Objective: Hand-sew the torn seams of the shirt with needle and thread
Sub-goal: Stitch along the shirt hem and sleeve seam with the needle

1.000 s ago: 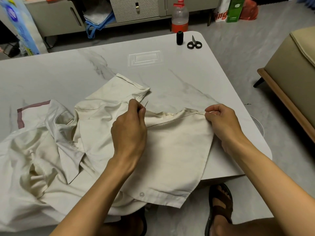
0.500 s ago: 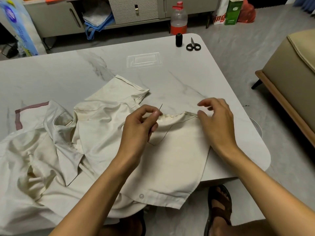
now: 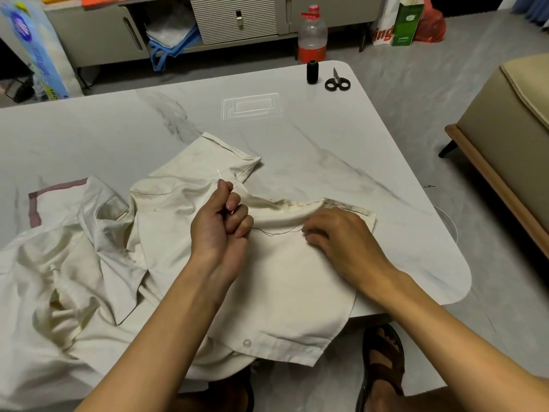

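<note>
A cream shirt [image 3: 285, 292] lies spread over the near half of the white marble table [image 3: 297, 138]. Its seam [image 3: 309, 203] runs across the middle with a row of dark stitches. My left hand [image 3: 221, 227] is curled and pinches the needle [image 3: 220, 174], whose tip points up and away above my fingers. A dark thread [image 3: 276, 232] sags from that hand to my right hand [image 3: 338, 233], which rests on the cloth just below the seam with its fingertips at the thread.
A black thread spool [image 3: 312, 72] and black scissors [image 3: 337, 82] sit at the table's far right corner. A beige sofa [image 3: 505, 150] stands to the right. A plastic bottle [image 3: 312, 37] and a cabinet [image 3: 231, 19] are behind the table. My sandalled foot [image 3: 381, 367] shows below the edge.
My left hand has drawn the needle up and to the left, pulling thread through the seam. My right hand has come off the seam's right end and settled lower on the cloth.
</note>
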Available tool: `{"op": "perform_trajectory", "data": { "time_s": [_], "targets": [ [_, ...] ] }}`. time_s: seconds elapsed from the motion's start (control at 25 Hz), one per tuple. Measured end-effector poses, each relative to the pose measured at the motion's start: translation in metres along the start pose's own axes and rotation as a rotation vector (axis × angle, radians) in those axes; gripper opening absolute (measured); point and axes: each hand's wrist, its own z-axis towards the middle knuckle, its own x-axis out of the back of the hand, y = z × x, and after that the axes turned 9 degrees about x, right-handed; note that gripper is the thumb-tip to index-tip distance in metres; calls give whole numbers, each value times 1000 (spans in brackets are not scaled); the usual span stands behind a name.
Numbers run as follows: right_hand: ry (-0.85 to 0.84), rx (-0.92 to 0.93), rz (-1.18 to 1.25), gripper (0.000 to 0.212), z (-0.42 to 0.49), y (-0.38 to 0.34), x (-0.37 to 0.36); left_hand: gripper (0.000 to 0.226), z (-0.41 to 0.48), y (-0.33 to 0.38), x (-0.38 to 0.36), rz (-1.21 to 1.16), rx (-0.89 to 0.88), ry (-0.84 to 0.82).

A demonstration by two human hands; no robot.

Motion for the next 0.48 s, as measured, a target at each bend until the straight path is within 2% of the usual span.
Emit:
{"op": "perform_trajectory", "data": {
  "time_s": [0.12, 0.24, 0.36, 0.48],
  "targets": [
    [91, -1, 33, 25, 0, 0, -1, 24, 1, 3, 2, -105, 37, -7],
    [75, -7, 0, 38, 2, 3, -5, 26, 0, 8, 2, -191, 57, -25],
    [85, -18, -36, 34, 4, 4, -10, 28, -1, 12, 2, -225, 70, -41],
    [95, -8, -41, 19, 8, 2, -12, 28, -1, 14, 3, -242, 90, -52]
  ]
}}
